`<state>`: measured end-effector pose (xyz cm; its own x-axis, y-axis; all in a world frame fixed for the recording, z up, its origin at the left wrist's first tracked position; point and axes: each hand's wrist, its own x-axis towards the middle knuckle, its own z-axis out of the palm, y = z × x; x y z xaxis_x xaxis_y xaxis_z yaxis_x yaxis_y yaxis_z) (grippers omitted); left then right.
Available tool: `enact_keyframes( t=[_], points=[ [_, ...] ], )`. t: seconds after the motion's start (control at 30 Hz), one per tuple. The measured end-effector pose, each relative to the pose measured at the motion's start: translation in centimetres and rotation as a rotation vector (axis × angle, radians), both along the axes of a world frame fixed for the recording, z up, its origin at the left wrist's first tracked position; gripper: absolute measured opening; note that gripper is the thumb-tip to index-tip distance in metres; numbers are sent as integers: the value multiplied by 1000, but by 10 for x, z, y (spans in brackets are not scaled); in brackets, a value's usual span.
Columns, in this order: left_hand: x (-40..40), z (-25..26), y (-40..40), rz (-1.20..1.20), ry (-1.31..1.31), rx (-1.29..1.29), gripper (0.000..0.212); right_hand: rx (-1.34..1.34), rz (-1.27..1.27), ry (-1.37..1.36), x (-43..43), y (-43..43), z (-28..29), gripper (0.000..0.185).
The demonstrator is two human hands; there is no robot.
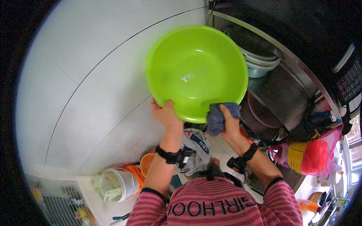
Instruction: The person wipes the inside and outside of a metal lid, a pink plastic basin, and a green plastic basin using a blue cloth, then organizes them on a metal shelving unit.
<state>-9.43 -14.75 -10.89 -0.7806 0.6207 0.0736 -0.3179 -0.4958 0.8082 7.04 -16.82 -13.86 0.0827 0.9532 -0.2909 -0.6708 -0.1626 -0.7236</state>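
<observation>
A round, bright green plastic basin (198,67) is held up in front of me, its inside facing me and a small white mark on its bottom. My left hand (167,115) grips the rim at the lower left, thumb over the edge. In my right hand (231,124) is a folded grey-blue cloth (217,118), which lies against the basin's rim at the lower right. The basin holds nothing that I can see. Its outer side is hidden.
Stacked basins (258,66) sit on a dark metal shelf (285,90) at the right. A pink net bag (314,156) hangs below it. Beneath my arms are a grey plastic bag (195,152) and a white bucket (124,183). A pale wall (93,70) rises at the left.
</observation>
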Motion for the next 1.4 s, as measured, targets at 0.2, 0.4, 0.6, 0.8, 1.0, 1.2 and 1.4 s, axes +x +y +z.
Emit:
enact_keyframes(
  t=[0.2, 0.4, 0.6, 0.8, 1.0, 1.2, 1.4],
  points=[
    [3, -45, -7, -236, 41, -302, 41, 186, -76, -128, 20, 26, 8, 16],
    [-74, -19, -34, -481, 60, -184, 50, 219, 130, -312, 74, 43, 41, 17],
    [-90, 21, -33, -426, 354, -115, 42, 306, 252, -385, 89, 61, 64, 25],
    [-74, 21, -42, -138, 301, -90, 24, 331, 239, -438, 83, 68, 82, 20],
    [-70, 27, -44, -139, 48, 5, 35, 331, 227, -334, 63, 47, 82, 22],
    [-40, 26, -27, -73, -183, 121, 39, 291, 186, -168, 0, 4, 27, 27],
    [-36, 38, -27, -3, 54, 114, 34, 167, 561, -508, 24, -5, 18, 43]
  ],
)
